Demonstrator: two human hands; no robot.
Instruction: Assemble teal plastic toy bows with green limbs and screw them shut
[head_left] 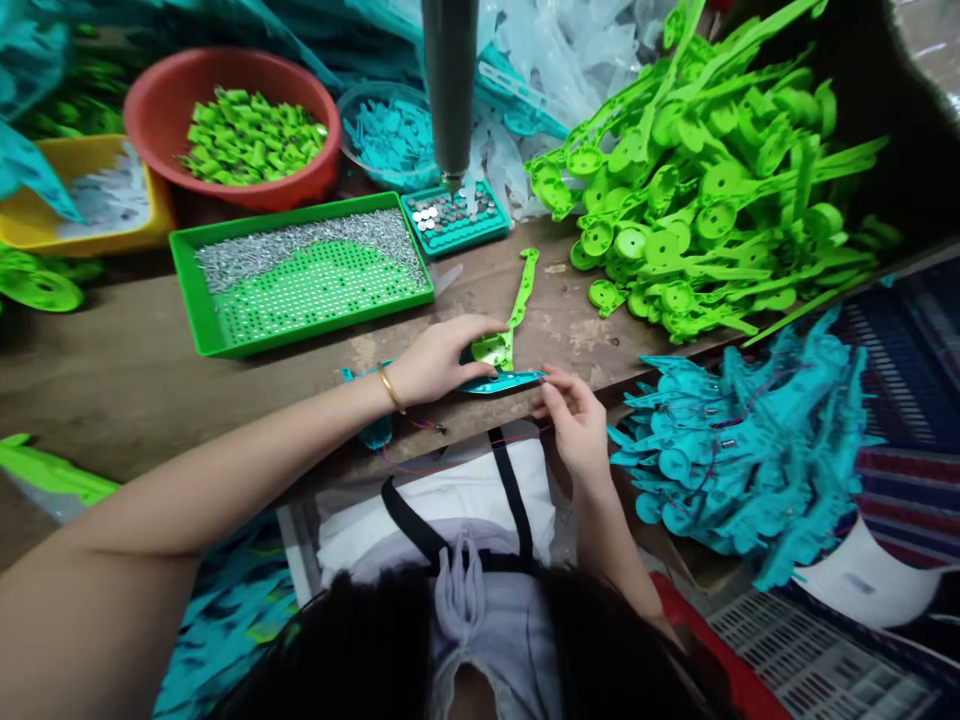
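A long teal plastic part [504, 382] lies along the front edge of the wooden table, with thin red and blue wires trailing below it. My left hand [442, 355], a gold bangle at its wrist, grips this part, thumb on top and fingers curled. At the part's pointed right end, my right hand [576, 412] pinches the tip between thumb and fingers. Just beyond my left fingertips, a bright green plastic part [521, 300] with a long arm and a rounded end lies on the table. The left hand hides some of both parts.
A green tray [307, 335] of small screws and a teal tray [457, 240] of metal discs stand behind, under a dark vertical tool [451, 90]. A red bowl [150, 110] holds green pieces. Heaps of green parts [675, 200] and teal parts [750, 450] are at right.
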